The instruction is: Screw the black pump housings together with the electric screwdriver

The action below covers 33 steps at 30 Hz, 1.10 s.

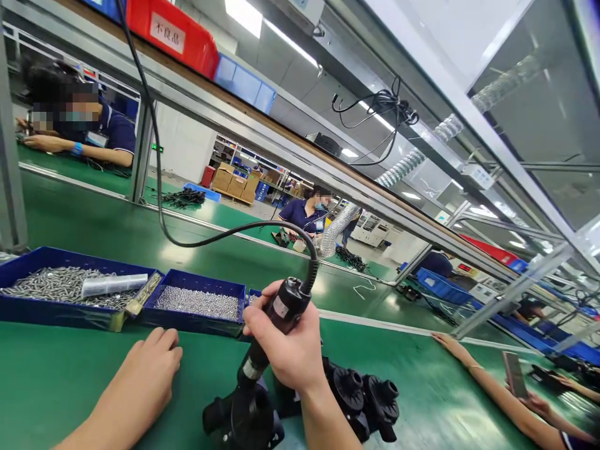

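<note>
My right hand (287, 340) is closed round a black electric screwdriver (274, 325) whose cable curls up and away to the left. Its tip points down onto a black plastic part (246, 415) on the green table (56, 381). More black round parts (363, 394) lie just right of my wrist. My left hand (147, 375) rests on the table left of the tool, knuckles up and fingers curled under; what they hold, if anything, is hidden. It lies just in front of the blue trays.
A blue tray of long metal pins (60, 290) and a blue tray of small screws (197, 303) stand behind my hands. A co-worker's arm (487, 387) with a phone (514, 374) lies at the right. Other people work at the benches beyond. Red and blue bins sit overhead.
</note>
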Tool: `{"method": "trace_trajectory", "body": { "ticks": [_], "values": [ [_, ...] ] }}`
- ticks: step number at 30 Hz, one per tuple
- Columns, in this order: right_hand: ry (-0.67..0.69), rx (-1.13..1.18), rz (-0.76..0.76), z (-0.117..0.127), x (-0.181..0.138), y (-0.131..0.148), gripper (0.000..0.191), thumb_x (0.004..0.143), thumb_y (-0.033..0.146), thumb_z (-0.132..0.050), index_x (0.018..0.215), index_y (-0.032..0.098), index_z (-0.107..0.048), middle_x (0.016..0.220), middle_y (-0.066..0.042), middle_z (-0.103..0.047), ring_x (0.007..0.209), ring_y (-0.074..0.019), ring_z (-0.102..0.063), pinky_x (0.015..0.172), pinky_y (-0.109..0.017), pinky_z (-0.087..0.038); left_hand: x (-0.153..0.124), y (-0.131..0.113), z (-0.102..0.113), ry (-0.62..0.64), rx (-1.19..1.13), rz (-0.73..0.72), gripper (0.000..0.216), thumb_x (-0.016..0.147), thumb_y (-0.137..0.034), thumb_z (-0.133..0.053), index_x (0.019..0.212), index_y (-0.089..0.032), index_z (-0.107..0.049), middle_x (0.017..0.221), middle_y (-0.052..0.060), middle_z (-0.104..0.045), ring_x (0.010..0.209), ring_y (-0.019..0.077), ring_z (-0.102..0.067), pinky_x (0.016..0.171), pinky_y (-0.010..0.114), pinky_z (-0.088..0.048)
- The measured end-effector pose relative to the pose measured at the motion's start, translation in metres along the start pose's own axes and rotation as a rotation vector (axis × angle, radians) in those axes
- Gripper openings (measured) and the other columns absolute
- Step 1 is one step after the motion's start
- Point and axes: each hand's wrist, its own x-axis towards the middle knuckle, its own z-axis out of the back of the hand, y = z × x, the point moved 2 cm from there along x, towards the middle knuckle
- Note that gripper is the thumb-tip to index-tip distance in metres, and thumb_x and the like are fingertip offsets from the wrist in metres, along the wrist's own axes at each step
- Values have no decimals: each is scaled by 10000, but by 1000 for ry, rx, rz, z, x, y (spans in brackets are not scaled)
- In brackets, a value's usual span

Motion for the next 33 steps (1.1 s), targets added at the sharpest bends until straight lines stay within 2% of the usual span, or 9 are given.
{"method": "trace_trajectory", "body": {
  "ticks": [4, 9, 14, 18, 20, 23, 28, 31, 33],
  "values": [
    [7, 15, 6, 0, 2, -5, 369, 867, 374, -882, 1047, 216, -601, 791, 3, -683, 630, -138, -652, 606, -239, -532, -3, -8, 5, -21, 37, 16, 372, 911, -36, -447, 979, -156, -792, 1317, 182, -592, 1203, 363, -509, 926, 456, -427],
    [25, 32, -22, 2, 3, -9, 398, 869, 406, -896, 1060, 213, -605, 809, -1, -694, 656, -142, -679, 654, -246, -566, 0, -8, 4, 26, 39, 29, 437, 917, 7, -406, 966, -167, -803, 1313, 185, -605, 1194, 365, -523, 907, 475, -421],
    [142, 59, 21, 5, 1, -7, 393, 888, 388, -891, 1092, 221, -599, 806, 4, -687, 671, -133, -661, 643, -229, -526, 1, -11, 7, 57, 55, 29, 457, 946, -1, -407, 954, -187, -825, 1432, 178, -585, 1308, 391, -494, 995, 531, -413],
    [249, 108, 21, 7, -1, -3, 391, 901, 391, -879, 1110, 229, -592, 865, -14, -697, 696, -135, -649, 626, -230, -489, 5, -13, 9, 67, 30, 41, 439, 940, 1, -416, 934, -175, -818, 1413, 175, -610, 1297, 390, -528, 995, 532, -441],
    [306, 132, 11, 8, -1, -1, 394, 896, 404, -878, 1113, 230, -599, 891, -24, -699, 700, -137, -645, 623, -236, -486, 6, -14, 7, 43, 52, 35, 460, 918, 31, -396, 989, -151, -813, 1405, 189, -618, 1311, 399, -536, 1008, 539, -456],
    [359, 135, 3, 10, 1, 1, 410, 880, 444, -882, 1108, 234, -613, 914, -30, -698, 717, -151, -648, 631, -253, -497, 7, -19, -2, 22, 130, 37, 561, 848, 102, -380, 1201, -93, -770, 1456, 220, -590, 1400, 420, -488, 1092, 579, -439],
    [298, 16, -14, 13, 1, 3, 372, 916, 453, -848, 1102, 233, -612, 894, -27, -700, 764, -171, -671, 692, -274, -511, 2, -28, -7, 31, 172, 29, 676, 793, 128, -426, 1407, -55, -641, 1556, 257, -490, 1491, 443, -385, 1192, 642, -353],
    [203, -85, -37, 12, 0, 6, 358, 926, 456, -838, 1088, 224, -618, 899, -32, -696, 778, -183, -677, 721, -292, -536, -6, -35, -6, 5, -42, 4, 499, 880, 87, -422, 1265, -97, -680, 1425, 210, -592, 1362, 388, -515, 1159, 578, -393],
    [144, -116, -45, 11, -1, 6, 367, 925, 473, -835, 1083, 223, -619, 890, -30, -688, 779, -188, -678, 701, -287, -538, -11, -42, -11, -9, -379, -13, 286, 983, -7, -422, 1039, -142, -668, 1148, 125, -684, 1090, 287, -629, 1004, 434, -488]
  ]
}}
